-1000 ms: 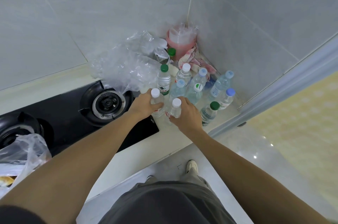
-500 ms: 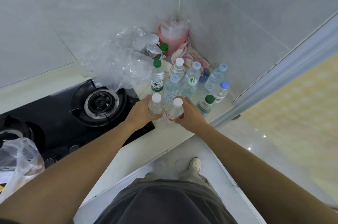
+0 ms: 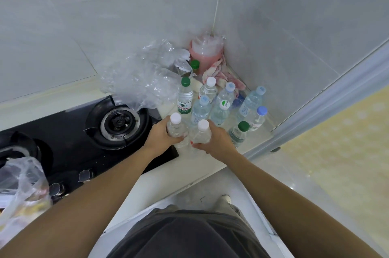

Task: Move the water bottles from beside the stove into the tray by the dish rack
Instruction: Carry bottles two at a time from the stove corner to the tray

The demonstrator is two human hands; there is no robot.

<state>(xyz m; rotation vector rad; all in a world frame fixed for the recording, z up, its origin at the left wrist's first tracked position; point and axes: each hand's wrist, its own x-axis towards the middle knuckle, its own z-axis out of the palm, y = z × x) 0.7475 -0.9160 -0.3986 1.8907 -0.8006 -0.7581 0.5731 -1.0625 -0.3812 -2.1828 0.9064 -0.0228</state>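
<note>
Several clear water bottles (image 3: 221, 108) with white, blue and green caps stand in the counter corner, right of the black stove (image 3: 88, 144). My left hand (image 3: 161, 136) grips a white-capped bottle (image 3: 176, 126) at the front of the group. Beside it, my right hand (image 3: 216, 142) grips a second white-capped bottle (image 3: 202, 132). Both bottles are upright, near the stove's right edge. A green-capped bottle (image 3: 239, 133) stands just right of my right hand. The tray and dish rack are not in view.
Crumpled clear plastic (image 3: 139, 76) lies behind the stove's right burner (image 3: 119, 123). A pink container (image 3: 205, 51) and a pink-white cloth (image 3: 223, 75) fill the wall corner. A plastic bag (image 3: 19, 190) sits at the left edge. The counter's front edge (image 3: 189, 182) runs diagonally below my hands.
Both hands have drawn their white-capped bottles a little toward me and away from the group. The other bottles have not moved.
</note>
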